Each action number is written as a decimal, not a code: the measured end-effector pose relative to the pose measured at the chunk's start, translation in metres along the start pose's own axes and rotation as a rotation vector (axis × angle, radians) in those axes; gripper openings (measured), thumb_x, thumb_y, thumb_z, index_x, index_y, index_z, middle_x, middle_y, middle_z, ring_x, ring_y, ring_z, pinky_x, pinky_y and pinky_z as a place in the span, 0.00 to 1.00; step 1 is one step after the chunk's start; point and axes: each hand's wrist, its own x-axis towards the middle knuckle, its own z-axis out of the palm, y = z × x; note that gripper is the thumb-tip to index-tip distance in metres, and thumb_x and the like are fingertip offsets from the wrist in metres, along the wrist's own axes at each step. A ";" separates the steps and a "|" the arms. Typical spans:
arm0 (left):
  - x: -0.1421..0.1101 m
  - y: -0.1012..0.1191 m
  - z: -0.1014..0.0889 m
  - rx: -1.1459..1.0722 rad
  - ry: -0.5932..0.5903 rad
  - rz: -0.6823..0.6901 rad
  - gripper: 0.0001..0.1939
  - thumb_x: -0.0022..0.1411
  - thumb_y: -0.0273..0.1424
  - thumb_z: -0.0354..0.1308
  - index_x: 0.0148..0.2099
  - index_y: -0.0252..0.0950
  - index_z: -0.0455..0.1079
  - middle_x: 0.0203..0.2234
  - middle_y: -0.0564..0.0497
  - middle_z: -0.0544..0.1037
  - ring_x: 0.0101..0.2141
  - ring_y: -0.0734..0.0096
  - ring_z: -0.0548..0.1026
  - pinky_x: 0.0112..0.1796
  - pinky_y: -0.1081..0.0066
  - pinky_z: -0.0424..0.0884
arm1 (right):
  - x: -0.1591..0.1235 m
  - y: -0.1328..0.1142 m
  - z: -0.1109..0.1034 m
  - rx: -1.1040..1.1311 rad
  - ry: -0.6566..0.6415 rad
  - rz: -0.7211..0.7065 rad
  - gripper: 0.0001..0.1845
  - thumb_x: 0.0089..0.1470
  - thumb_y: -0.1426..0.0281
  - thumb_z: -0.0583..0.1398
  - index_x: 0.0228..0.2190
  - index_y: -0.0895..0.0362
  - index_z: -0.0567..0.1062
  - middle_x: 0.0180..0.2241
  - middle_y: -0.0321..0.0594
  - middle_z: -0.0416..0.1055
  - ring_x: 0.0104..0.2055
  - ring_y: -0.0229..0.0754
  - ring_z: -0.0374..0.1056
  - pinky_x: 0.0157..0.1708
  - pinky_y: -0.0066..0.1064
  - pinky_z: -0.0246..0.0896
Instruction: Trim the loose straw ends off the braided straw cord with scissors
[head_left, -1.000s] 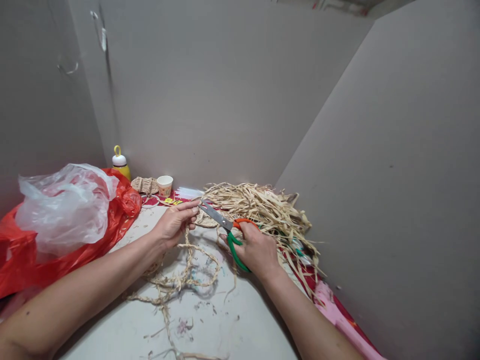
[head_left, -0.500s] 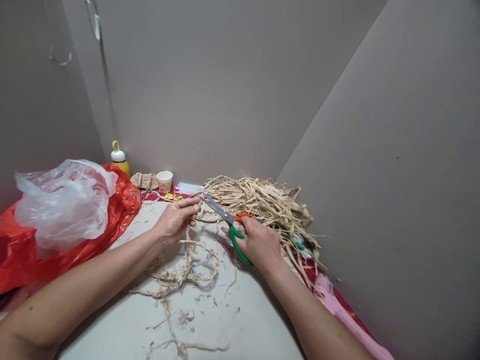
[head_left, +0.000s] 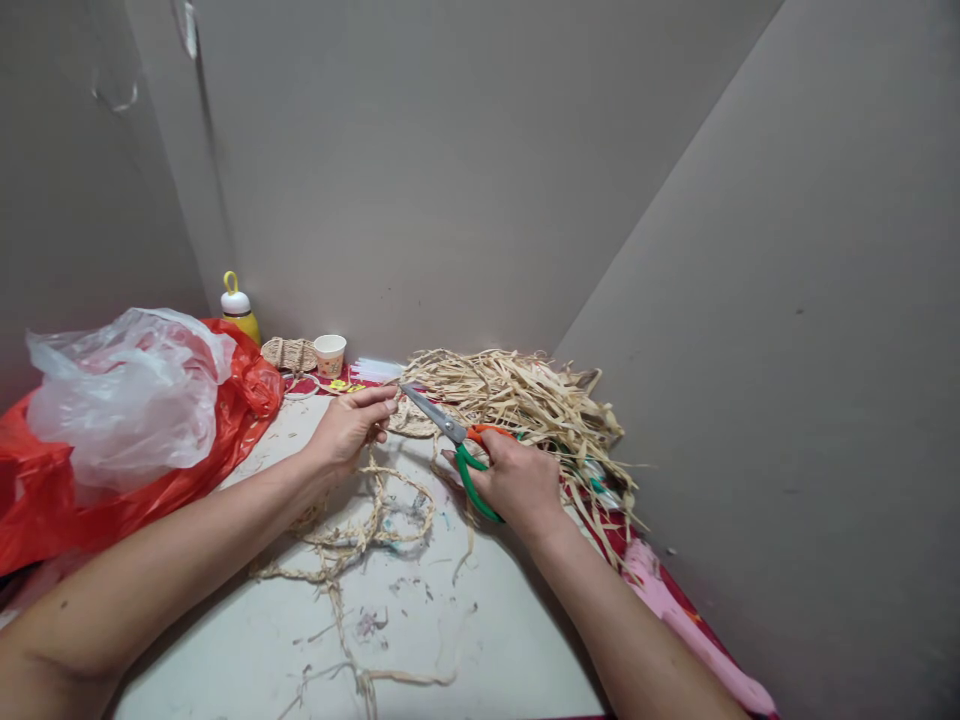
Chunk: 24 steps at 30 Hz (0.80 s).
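Whitish, smudged bench (head_left: 420, 630) among plain grey walls (head_left: 450, 190).
Tan braided straw cord (head_left: 363, 537) hangs from the pinching grip of the left hand (head_left: 352, 428), loose loops trailing across the bench; the right hand (head_left: 519, 482) has its grip around metal scissors (head_left: 453, 429) with green and orange handles, tips just beside the left hand.

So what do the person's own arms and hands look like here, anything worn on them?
The left hand and right hand are bare: no gloves, and no ring shows, though some fingers are hidden. The left arm and right arm show no sleeve, watch or bracelet. A small spot marks the left arm.
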 end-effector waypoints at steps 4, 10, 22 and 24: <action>0.001 0.003 -0.001 -0.025 -0.020 -0.012 0.14 0.44 0.23 0.66 0.37 0.28 0.76 0.21 0.53 0.72 0.19 0.81 0.66 0.19 0.79 0.62 | 0.000 0.000 0.001 0.007 -0.016 0.022 0.21 0.49 0.49 0.55 0.26 0.54 0.75 0.18 0.37 0.72 0.19 0.38 0.64 0.23 0.28 0.40; 0.002 0.014 -0.001 -0.084 -0.075 -0.058 0.12 0.52 0.18 0.59 0.40 0.27 0.75 0.24 0.50 0.75 0.22 0.79 0.70 0.23 0.78 0.67 | -0.002 0.002 0.005 0.101 -0.002 0.053 0.20 0.49 0.51 0.55 0.26 0.54 0.74 0.19 0.36 0.72 0.19 0.38 0.64 0.23 0.28 0.43; 0.004 0.014 -0.002 -0.132 -0.088 -0.070 0.06 0.53 0.18 0.60 0.34 0.28 0.76 0.28 0.46 0.79 0.23 0.79 0.74 0.26 0.79 0.69 | 0.003 -0.004 -0.007 0.101 -0.123 -0.097 0.19 0.53 0.53 0.54 0.33 0.56 0.70 0.28 0.42 0.74 0.31 0.44 0.69 0.30 0.31 0.49; 0.004 0.013 -0.001 -0.099 -0.103 -0.063 0.06 0.53 0.19 0.60 0.35 0.27 0.76 0.28 0.45 0.79 0.24 0.77 0.74 0.27 0.78 0.70 | 0.004 -0.004 -0.008 0.067 -0.120 -0.084 0.19 0.53 0.53 0.53 0.33 0.56 0.70 0.27 0.42 0.73 0.32 0.45 0.69 0.31 0.31 0.50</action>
